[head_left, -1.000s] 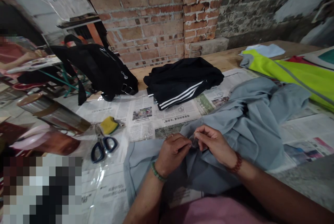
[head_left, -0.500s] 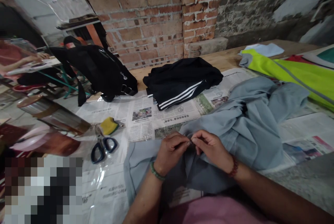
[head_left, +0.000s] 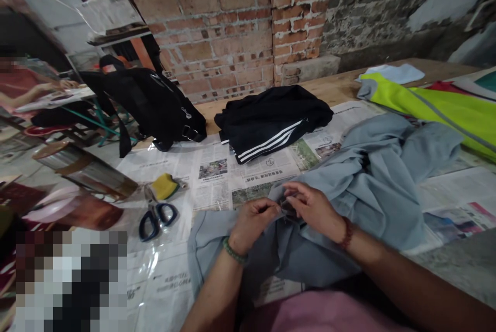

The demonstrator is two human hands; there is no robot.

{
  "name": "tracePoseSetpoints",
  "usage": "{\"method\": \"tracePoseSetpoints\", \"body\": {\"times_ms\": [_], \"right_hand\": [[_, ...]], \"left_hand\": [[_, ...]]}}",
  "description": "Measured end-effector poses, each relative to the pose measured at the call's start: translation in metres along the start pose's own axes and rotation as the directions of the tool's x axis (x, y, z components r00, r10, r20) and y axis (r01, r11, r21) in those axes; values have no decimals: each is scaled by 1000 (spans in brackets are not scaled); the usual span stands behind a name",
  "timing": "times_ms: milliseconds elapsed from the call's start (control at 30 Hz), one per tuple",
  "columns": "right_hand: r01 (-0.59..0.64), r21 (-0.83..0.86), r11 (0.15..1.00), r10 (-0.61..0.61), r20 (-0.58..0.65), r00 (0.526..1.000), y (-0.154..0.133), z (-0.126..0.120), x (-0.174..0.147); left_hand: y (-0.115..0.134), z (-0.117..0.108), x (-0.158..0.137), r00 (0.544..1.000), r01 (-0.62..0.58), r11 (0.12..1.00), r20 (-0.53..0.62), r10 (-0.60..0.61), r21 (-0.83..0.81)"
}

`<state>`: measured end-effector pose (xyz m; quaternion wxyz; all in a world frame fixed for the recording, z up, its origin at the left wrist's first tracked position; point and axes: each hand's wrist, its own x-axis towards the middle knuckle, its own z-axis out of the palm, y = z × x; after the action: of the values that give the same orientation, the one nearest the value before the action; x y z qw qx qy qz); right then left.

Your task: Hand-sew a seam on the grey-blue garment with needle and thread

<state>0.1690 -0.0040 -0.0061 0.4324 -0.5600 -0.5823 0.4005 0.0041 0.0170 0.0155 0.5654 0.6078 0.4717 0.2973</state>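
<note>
A grey garment [head_left: 372, 187] lies crumpled across my front, its flat hem part on the left. My left hand [head_left: 253, 221], wearing a green bead bracelet, is closed in a pinch on a fold of the garment. Close beside it, my right hand [head_left: 313, 213], with a red bead bracelet, has thumb and forefinger together at the same fold. Between the fingertips shows a thin, pale needle-like thing [head_left: 284, 202], too small to make out clearly. Left of the garment lie scissors [head_left: 157, 218] with dark blue handles, touching a yellow sponge [head_left: 165, 186].
Newspaper [head_left: 155, 275] under clear plastic covers the table. Folded black clothing with white stripes [head_left: 271, 120] and a black bag [head_left: 155, 110] stand behind. A metal flask [head_left: 85, 169] is at left, a yellow-green vest [head_left: 437, 110] at right. Another person [head_left: 23, 89] sits far left.
My right hand has lifted slightly and turned, its fingers opening a little from my left fingertips. The thin thing between them shows now. The view has shifted slightly.
</note>
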Motion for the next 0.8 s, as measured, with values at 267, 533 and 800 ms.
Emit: {"method": "tracePoseSetpoints", "body": {"times_ms": [267,533,800], "right_hand": [[397,-406,823,-429,14,903,2,2,-19],[114,1,993,-111,256,960,3,-17,2],[-150,274,950,52,335,941,16,-19,6]], "left_hand": [[-6,-2,4,996,66,972,-41,-77,-224],[-3,-5,2,995,92,986,47,-86,-141],[-6,1,4,996,-55,998,62,56,-20]]}}
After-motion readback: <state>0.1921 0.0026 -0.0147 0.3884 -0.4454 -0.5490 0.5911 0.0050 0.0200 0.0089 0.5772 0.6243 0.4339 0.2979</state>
